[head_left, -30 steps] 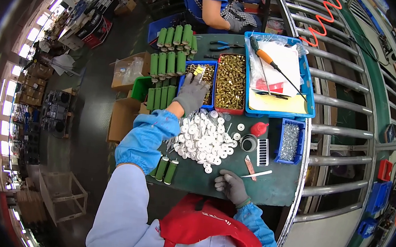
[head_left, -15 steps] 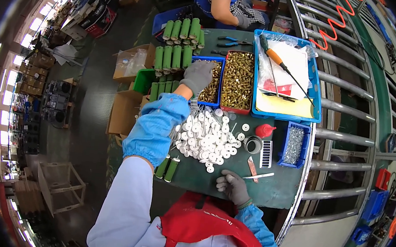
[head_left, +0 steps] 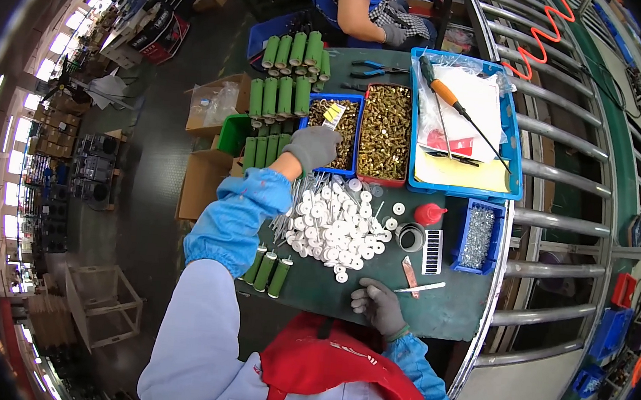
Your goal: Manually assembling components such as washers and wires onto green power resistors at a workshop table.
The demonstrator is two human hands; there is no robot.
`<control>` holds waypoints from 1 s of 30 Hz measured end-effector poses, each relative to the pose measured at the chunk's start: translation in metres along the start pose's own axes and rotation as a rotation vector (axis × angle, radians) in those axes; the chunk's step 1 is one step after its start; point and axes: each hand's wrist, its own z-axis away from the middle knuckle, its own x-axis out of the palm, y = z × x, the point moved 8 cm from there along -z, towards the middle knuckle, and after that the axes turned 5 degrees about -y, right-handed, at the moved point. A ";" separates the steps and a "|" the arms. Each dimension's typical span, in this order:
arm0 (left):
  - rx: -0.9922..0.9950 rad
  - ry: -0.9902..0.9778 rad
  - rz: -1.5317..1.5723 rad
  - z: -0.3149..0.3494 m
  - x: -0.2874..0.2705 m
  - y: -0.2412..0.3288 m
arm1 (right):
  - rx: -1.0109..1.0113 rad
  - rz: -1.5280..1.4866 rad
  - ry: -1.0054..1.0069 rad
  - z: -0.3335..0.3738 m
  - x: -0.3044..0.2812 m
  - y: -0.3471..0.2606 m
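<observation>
My left hand (head_left: 312, 150), in a grey glove, is closed over the near left edge of a blue bin (head_left: 348, 157) of small brass parts. Its fingertips are turned away, so whatever they hold is hidden. Just beyond them, over the parts, is a small white label (head_left: 334, 115) with yellow marks; contact with the fingers cannot be made out. My right hand (head_left: 380, 308), also gloved, rests near the table's front edge with fingers loosely bent and apart. Beside it lie a thin white stick-like tool (head_left: 421, 287) and a flat reddish-brown strip (head_left: 410, 275). White discs with pins (head_left: 333, 224) are heaped between the hands.
Green cylinders (head_left: 284, 96) stand stacked at the back left; several more (head_left: 279, 276) are near the front left. A red bin (head_left: 386, 133) of brass parts adjoins a blue tray (head_left: 517, 175) with screwdrivers. A small blue bin (head_left: 477, 236) holds clear pieces. Beyond sits a co-worker (head_left: 360, 13).
My left hand has drawn back toward me from over the brass parts, uncovering the label. Its forearm has shifted left, showing more green cylinders. My right hand has stayed nearly still.
</observation>
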 end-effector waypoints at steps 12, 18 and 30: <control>-0.044 -0.055 -0.004 -0.015 0.001 0.005 | 0.000 0.004 0.010 -0.002 0.003 0.001; -0.037 -0.153 -0.098 0.024 0.022 0.010 | -0.014 0.000 0.022 -0.001 0.001 0.000; -0.112 -0.012 -0.028 0.004 0.028 -0.005 | -0.010 -0.014 0.010 -0.002 0.003 -0.001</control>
